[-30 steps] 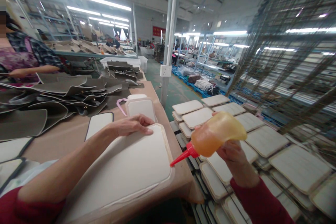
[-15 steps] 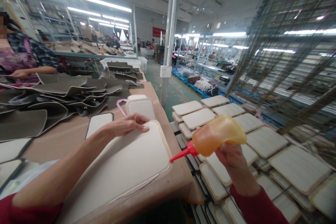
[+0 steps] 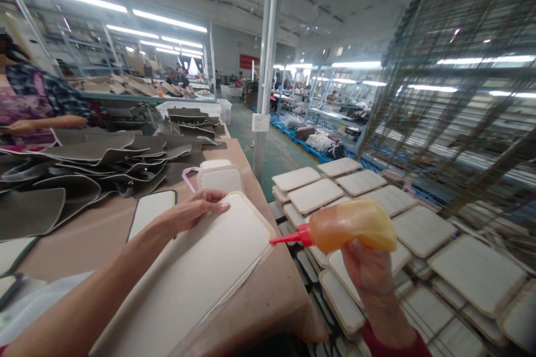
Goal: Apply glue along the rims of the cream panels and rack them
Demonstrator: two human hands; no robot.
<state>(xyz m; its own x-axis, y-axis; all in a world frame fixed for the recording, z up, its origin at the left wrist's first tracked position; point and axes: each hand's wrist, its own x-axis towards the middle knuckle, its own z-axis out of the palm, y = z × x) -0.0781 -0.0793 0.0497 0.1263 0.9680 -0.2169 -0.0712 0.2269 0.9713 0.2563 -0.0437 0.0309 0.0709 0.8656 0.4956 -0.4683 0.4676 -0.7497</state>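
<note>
My left hand [image 3: 205, 207] grips the far edge of a large cream panel [image 3: 209, 256] with rounded corners, thumb on top and fingers beneath. In my right hand [image 3: 368, 268] is a squeeze bottle [image 3: 352, 226] of amber liquid, probably glue, tipped on its side. Its red nozzle [image 3: 288, 237] points left, and the tip touches or nearly touches the panel's right corner. A glossy, yellowish strip runs along the panel's right edge. Beyond my left hand lie smaller cream panels [image 3: 221, 178] with a pink strap [image 3: 189, 177] beside them.
Brown paper covers the table [image 3: 288, 290]. Grey-brown pieces [image 3: 100, 162] are heaped at left, and a co-worker [image 3: 42, 100] sits behind them. To the right, several cream panels [image 3: 414, 228] lie in stacked layers near a wire rack [image 3: 452, 83]. A metal post [image 3: 263, 67] stands ahead.
The panel's right corner has tilted up, and my left hand has shifted slightly left. The bottle has levelled out, its nozzle tip staying at the corner.
</note>
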